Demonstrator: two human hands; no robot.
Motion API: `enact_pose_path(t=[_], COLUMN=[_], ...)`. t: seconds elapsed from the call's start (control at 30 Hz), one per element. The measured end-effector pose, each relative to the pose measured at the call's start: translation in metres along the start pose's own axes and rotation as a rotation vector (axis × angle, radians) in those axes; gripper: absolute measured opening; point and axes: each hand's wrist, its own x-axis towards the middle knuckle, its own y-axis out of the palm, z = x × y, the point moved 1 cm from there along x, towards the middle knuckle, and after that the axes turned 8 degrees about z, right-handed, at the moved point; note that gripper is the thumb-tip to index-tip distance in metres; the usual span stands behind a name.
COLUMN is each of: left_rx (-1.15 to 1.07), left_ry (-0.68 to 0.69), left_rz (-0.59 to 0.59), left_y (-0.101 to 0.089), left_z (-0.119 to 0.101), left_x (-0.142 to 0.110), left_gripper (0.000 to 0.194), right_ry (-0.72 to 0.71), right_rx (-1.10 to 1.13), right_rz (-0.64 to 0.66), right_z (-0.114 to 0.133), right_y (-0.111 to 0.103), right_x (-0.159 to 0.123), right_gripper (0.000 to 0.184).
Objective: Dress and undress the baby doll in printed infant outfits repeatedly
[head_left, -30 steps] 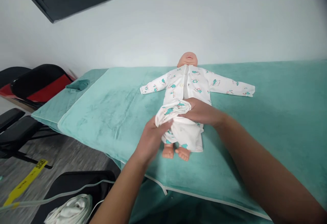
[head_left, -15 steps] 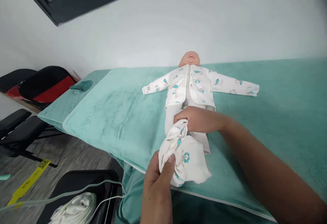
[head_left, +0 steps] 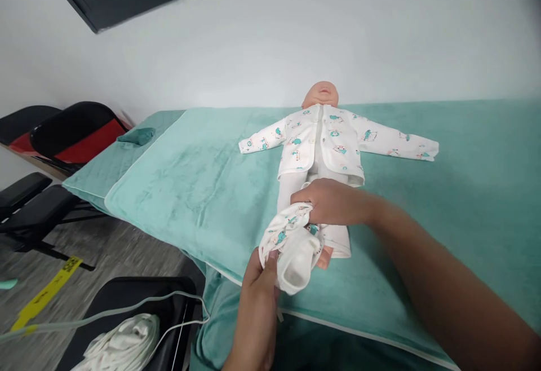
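A baby doll [head_left: 322,93] lies on its back on a teal towel [head_left: 203,185], dressed in a white printed jacket [head_left: 329,142] with sleeves spread out and plain white leggings [head_left: 289,186]. Both my hands grip a pair of white printed baby trousers [head_left: 291,244] bunched over the doll's lower legs. My left hand [head_left: 260,281] pinches the near edge of the trousers. My right hand [head_left: 327,202] is closed on their upper edge, above the doll's thighs. One doll foot [head_left: 323,258] peeks out beside the cloth.
The towel covers a teal-sheeted bed [head_left: 486,151] against a white wall. Black and red chairs [head_left: 71,140] stand at left. A black bin [head_left: 127,309] with white cloth [head_left: 118,348] and a clear tube [head_left: 105,317] sits on the floor below the bed edge. Yellow tape [head_left: 46,292] marks the floor.
The trousers came down from the doll's waist to its lower legs, baring white leggings. My left hand dropped toward the bed's near edge; over the last half second both hands shifted slightly.
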Motion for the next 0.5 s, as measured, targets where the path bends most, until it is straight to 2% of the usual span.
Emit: enact_pose_path(t=[0.07,0.17,0.27,0.33,0.4,0.5], left_rx=[-0.075,-0.133,-0.092,-0.018,0.01,-0.006], left_ry=[0.003,0.085,0.252,0.348,0.411,0.378], left_rz=[0.085,0.15,0.142,0.096,0.059,0.111], left_y=[0.003,0.007,0.008,0.006,0.004,0.001], left_z=[-0.003,-0.004,-0.002,-0.002,-0.003,-0.006], left_x=[0.004,0.013,0.026,0.038,0.05,0.069], left_gripper=[0.04,0.05,0.04,0.031,0.031,0.038], right_ry=[-0.003,0.011,0.009,-0.014,-0.049,-0.086], right_rx=[0.038,0.119,0.263,0.326,0.334,0.266], right_rz=[-0.004,0.001,0.035,0.06,0.067,0.026], right_z=[0.001,0.001,-0.003,-0.005,-0.007,-0.007], right_y=[-0.001,-0.004,-0.008,-0.011,-0.012,-0.01], right_x=[-0.001,-0.003,-0.005,-0.006,-0.007,-0.005], right_gripper=[0.017,0.015,0.013,0.022,0.036,0.045])
